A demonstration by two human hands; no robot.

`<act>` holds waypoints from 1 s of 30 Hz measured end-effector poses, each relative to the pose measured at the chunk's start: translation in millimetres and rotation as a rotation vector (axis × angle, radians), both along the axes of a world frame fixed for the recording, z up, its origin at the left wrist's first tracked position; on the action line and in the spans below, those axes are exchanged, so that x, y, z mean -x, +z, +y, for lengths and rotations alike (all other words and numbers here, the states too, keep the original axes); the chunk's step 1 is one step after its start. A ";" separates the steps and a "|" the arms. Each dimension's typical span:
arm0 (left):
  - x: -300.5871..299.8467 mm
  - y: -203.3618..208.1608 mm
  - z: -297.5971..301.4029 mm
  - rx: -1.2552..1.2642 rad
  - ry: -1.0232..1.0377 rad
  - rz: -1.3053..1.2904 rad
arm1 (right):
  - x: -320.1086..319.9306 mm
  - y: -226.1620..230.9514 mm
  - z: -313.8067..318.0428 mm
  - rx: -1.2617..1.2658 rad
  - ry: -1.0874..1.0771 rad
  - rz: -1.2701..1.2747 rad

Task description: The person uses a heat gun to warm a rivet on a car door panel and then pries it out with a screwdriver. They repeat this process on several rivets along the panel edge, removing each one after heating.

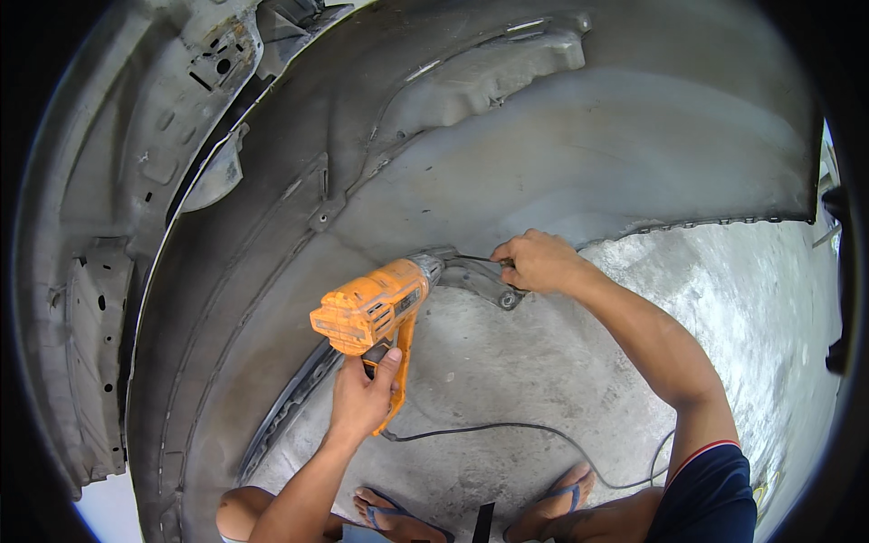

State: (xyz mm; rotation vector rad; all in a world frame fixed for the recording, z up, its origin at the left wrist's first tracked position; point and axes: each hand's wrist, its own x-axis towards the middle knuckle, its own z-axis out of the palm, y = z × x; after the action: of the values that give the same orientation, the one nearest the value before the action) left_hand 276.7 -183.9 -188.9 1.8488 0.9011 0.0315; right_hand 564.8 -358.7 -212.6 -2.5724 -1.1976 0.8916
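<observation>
Midway through work on a large gray molded panel [543, 154], a person in sandals [389, 511] has a tool in each hand. The left hand [365, 394] is clamped around the handle of an orange heat gun [376, 303], its nozzle aimed toward a tab [480, 279] with a round hole at the panel's near edge, above the floor [489, 362]. The right hand [543, 261] is closed on a thin dark rod [475, 260], its tip near the nozzle; whether rod and tab touch cannot be told. The work appears to be under way at this one spot, with no plainly finished result visible there; how much is done elsewhere along the panel, and how much is left, the view does not settle. A second gray panel [100, 317], pierced with slots and holes, stands beyond the first one's left edge. A black cord [507, 424] runs from the gun's handle across the floor toward its right side, passing near the person's feet. The gun's front end and the right hand hide parts of the working area, and nothing else visibly blocks the tab.
</observation>
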 end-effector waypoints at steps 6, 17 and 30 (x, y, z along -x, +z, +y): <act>-0.1 4.8 4.2 0.051 -0.010 0.029 | -3.1 -1.9 8.1 0.018 0.072 -0.066; -5.9 9.3 3.8 0.048 -0.042 0.024 | 13.9 -4.6 5.5 -0.097 0.090 -0.220; -1.3 6.5 7.8 0.020 -0.020 0.062 | 22.1 -2.7 6.5 -0.014 0.063 -0.150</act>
State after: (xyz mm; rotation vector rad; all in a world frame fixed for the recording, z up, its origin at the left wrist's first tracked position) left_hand 278.0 -176.1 -182.4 1.8483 0.9229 -0.0473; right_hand 542.7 -352.2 -215.3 -2.6441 -1.3260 0.7106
